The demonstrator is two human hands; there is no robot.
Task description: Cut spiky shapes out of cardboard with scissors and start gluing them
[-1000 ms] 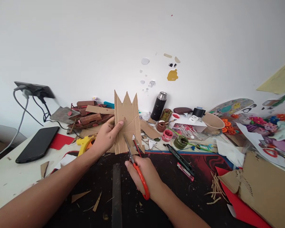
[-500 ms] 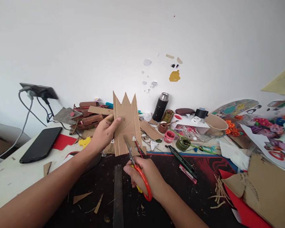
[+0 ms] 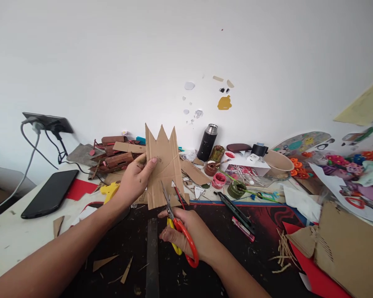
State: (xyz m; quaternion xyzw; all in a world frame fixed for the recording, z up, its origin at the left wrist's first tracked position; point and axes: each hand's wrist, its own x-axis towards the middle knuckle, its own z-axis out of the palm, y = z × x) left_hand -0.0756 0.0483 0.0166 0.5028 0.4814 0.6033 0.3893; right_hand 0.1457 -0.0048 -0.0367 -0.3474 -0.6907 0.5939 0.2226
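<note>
My left hand (image 3: 136, 176) pinches the left edge of an upright piece of cardboard (image 3: 164, 165), its thumb on the near face. The top edge of the cardboard is cut into three pointed spikes. In my right hand (image 3: 186, 231) are scissors (image 3: 187, 240) with one red and one yellow handle loop. Their blades point up and overlap the lower part of the cardboard; whether they touch it I cannot tell. A pencil-like red stick (image 3: 178, 193) also shows by the right hand, pointing upward. Below lies a dark metal ruler (image 3: 152, 256) on the black mat (image 3: 112, 231).
Cardboard scraps (image 3: 105, 262) lie on the mat. Behind are a black thermos (image 3: 207, 142), paint jars (image 3: 219, 180) and brown rolled pieces (image 3: 118, 159). A utility knife (image 3: 238, 213) lies right, a phone (image 3: 51, 193) left, and a large cardboard sheet (image 3: 351, 252) far right.
The view has shifted slightly, so most things sit a little left and lower. The fingers of my right hand have shifted on the scissor handles, and the yellow loop shows more. The cardboard stays held.
</note>
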